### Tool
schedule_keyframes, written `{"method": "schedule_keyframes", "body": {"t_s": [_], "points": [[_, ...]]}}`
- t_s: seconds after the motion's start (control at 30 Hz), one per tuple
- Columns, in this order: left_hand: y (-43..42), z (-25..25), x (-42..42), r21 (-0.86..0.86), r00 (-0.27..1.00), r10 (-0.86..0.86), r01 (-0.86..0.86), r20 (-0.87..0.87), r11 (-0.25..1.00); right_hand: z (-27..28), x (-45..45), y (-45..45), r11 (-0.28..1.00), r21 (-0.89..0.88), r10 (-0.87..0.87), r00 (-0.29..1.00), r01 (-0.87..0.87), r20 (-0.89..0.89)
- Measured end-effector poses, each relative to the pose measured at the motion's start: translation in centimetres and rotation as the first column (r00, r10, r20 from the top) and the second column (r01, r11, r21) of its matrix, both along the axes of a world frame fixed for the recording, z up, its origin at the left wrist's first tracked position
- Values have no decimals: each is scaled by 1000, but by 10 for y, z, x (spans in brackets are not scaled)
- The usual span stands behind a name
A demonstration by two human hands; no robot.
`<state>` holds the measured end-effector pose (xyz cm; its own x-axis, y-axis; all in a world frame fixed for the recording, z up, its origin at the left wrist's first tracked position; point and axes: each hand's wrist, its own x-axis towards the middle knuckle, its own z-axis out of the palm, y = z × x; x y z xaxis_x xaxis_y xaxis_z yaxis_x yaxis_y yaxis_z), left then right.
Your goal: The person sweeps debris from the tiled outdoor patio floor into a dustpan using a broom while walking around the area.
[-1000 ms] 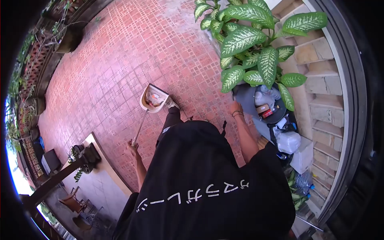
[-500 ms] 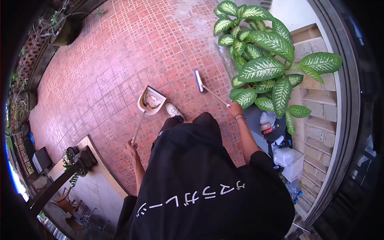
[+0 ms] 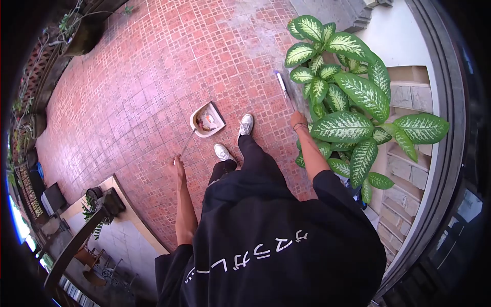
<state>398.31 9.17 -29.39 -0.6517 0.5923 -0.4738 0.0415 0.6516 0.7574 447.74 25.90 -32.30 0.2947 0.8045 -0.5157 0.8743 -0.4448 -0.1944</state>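
My left hand (image 3: 176, 166) is wrapped round the long handle of a white dustpan (image 3: 198, 129). Some dry leaves and small litter (image 3: 206, 121) lie inside the pan, which is on or just over the tiles ahead of my feet. In my right hand (image 3: 298, 121) is the handle of a broom (image 3: 283, 84), held out to the right. Its narrow white and purple head is near the floor, beside the leafy plant, and looks slightly blurred.
Red patterned tiles (image 3: 153, 87) cover the ground. A big variegated plant (image 3: 348, 97) crowds my right arm, with stone steps (image 3: 409, 169) beyond it. To the left are a tiled ledge (image 3: 138, 230) and potted plants (image 3: 84, 38) along the wall. My white shoes (image 3: 246, 125) stand near the dustpan.
My right foot has come into view as I move forward. Dustpan and left hand have shifted right and forward. The broom has swung further right and forward, closer to the plant.
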Motion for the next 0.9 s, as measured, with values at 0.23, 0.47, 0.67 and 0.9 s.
{"method": "schedule_keyframes", "body": {"t_s": [0.23,0.47,0.67,0.9], "points": [[59,-13,9,-50,988,151,-149,35,988,-5,-65,13,956,-191,187,965,-221,-184],[76,-73,-40,-117,954,6,-43,-300,992,37,-21,41,943,-20,316,913,-332,-257],[94,-51,-26,-214,959,-14,-49,-284,976,67,-11,108,961,70,273,956,-267,-107],[111,4,-4,-277,951,-163,88,-261,957,-23,-44,185,914,80,395,918,-397,38]]}}
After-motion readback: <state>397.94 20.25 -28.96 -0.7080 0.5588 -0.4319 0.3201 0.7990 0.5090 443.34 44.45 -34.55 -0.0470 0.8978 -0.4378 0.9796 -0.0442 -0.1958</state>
